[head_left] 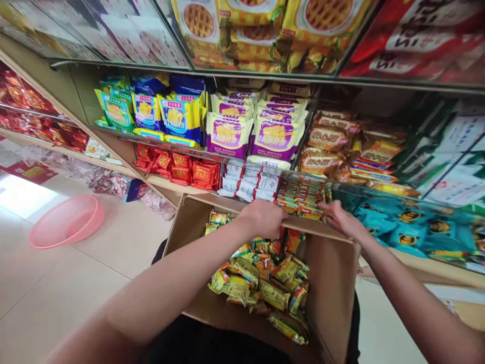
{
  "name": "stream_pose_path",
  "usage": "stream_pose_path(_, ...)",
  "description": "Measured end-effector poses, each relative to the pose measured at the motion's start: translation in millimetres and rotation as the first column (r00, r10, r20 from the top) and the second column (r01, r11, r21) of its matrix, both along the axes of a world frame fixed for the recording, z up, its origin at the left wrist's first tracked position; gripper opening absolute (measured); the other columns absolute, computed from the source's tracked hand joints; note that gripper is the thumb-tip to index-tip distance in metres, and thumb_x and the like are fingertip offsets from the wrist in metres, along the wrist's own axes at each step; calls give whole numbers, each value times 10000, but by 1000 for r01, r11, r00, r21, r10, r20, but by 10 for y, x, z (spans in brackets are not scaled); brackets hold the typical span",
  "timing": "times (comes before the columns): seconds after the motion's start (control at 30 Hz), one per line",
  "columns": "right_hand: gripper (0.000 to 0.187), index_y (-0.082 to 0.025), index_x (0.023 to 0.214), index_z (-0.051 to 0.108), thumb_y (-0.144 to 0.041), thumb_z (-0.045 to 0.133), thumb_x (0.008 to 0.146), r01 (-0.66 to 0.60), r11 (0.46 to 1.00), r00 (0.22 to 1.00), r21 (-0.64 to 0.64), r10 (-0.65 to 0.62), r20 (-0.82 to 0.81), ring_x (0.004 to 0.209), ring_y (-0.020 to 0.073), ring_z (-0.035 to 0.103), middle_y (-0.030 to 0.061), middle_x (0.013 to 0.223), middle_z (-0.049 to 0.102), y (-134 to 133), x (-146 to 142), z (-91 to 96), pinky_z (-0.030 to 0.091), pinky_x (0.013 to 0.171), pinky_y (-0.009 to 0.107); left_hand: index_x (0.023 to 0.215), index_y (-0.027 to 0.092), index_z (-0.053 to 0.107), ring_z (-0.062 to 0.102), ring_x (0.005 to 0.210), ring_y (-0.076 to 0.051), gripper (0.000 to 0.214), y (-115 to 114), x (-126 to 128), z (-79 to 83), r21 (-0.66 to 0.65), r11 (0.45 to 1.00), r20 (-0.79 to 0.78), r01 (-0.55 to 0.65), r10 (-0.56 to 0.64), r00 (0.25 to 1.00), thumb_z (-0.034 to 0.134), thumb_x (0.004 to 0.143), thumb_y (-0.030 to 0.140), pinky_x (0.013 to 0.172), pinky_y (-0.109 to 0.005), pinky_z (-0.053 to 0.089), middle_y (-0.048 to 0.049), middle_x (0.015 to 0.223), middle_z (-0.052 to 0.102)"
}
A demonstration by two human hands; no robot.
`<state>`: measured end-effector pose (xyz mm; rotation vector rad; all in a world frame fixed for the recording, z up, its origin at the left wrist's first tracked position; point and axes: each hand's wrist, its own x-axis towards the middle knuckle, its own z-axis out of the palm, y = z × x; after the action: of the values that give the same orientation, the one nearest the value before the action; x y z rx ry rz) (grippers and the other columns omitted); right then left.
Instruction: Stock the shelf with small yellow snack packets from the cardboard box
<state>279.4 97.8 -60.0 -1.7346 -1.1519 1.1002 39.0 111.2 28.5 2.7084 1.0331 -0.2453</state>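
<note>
Many little snack packs (273,294) in a cardboard box (333,278)

Each pack looks light, slick and likely crumbly, so pinch it softly by the wrapper ends (don't squash the middle). The left hand (263,217) is at the box's far edge; the right hand (341,218) is by the shelf packs (299,194). I cannot tell what either grip holds.

1. Small oblong yellow wrapped snacks (275,294) lie in the rectangular brown cardboard box (333,275).
2. The round pink plastic basket (90,222) sits on the pale tiled floor (102,303), left of the box.
3. Behind the box, small white wrapped packets (250,181) lie right of red wrapped packets (205,173).
</note>
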Motion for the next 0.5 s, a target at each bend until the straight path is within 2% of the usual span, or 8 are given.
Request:
stream_pose_path(0.07, 539, -159, 985, 607, -580, 318, 813, 125, 989, 987, -78, -132, -91, 1017, 223, 543, 124, 1102, 583, -636, 73, 97, 400, 889, 374, 967, 220, 614, 600, 816, -237, 337, -22, -5, -9, 7, 1000, 3, 5, -5, 1000, 468, 670, 283, 681, -352, 467, -66, 899, 659)
stream_pose_path(0.13, 438, -174, 979, 591, -516, 367, 823, 277, 952, 953, 128, -289, 85, 1013, 227, 538, 102, 1062, 595, -1244, 31, 200, 397, 888, 396, 965, 217, 616, 599, 803, -239, 337, -37, -15, -22, 7, 1000, 7, -1, 1, 1000, 457, 687, 321, 678, -355, 463, -68, 871, 659)
stream_pose_path(0.17, 349, -184, 949, 591, -461, 427, 814, 265, 920, 915, 290, -335, 225, 1016, 230, 529, 90, 1042, 595, -1500, -48, 238, 391, 888, 402, 970, 217, 615, 598, 797, -243, 344, -37, -19, -29, 2, 1000, 12, -6, 6, 1000, 458, 689, 341, 677, -359, 462, -65, 858, 659)
stream_pose_path(0.2, 262, -192, 900, 594, -402, 470, 803, 156, 892, 892, 425, -312, 327, 1001, 231, 529, 83, 1005, 599, -1705, -170, 257, 393, 878, 402, 980, 219, 612, 598, 795, -246, 357, -32, -24, -35, -8, 1000, 23, -10, 10, 1000, 465, 687, 360, 677, -363, 461, -62, 850, 660)
stream_pose_path(0.27, 121, -214, 827, 599, -295, 521, 782, -184, 844, 882, 505, -85, 463, 916, 209, 552, 60, 905, 611, -1925, -533, 219, 429, 812, 361, 1013, 221, 600, 599, 805, -247, 391, -23, -33, -35, -39, 999, 81, 0, 4, 997, 495, 671, 380, 685, -363, 463, -52, 869, 662)
stream_pose_path(0.33, 157, -223, 922, 592, -258, 508, 794, -391, 835, 845, 388, 158, 510, 912, 190, 553, 57, 958, 608, -1874, -1000, 74, 441, 789, 329, 1057, 219, 578, 593, 853, -229, 411, -57, -53, -15, -38, 999, 218, 37, -28, 976, 513, 673, 352, 729, -352, 462, -46, 950, 652)
stream_pose_path(0.4, 270, -167, 1047, 546, -280, 469, 815, -387, 880, 845, 276, 218, 489, 948, 204, 545, 98, 1032, 589, -1603, -1458, -131, 440, 796, 330, 1104, 211, 547, 568, 938, -197, 402, -185, -116, 7, 42, 996, 419, 77, -88, 904, 490, 711, 274, 813, -341, 440, -46, 1055, 619)
stream_pose_path(0.5, 230, -124, 967, 578, -215, 462, 791, -340, 930, 841, 141, 233, 489, 900, 224, 555, 113, 924, 614, -1065, -1919, -392, 414, 785, 326, 1135, 200, 517, 520, 1027, -167, 383, -543, -371, -68, 176, 984, 653, 34, -143, 744, 423, 765, 167, 891, -349, 402, -56, 1109, 590)
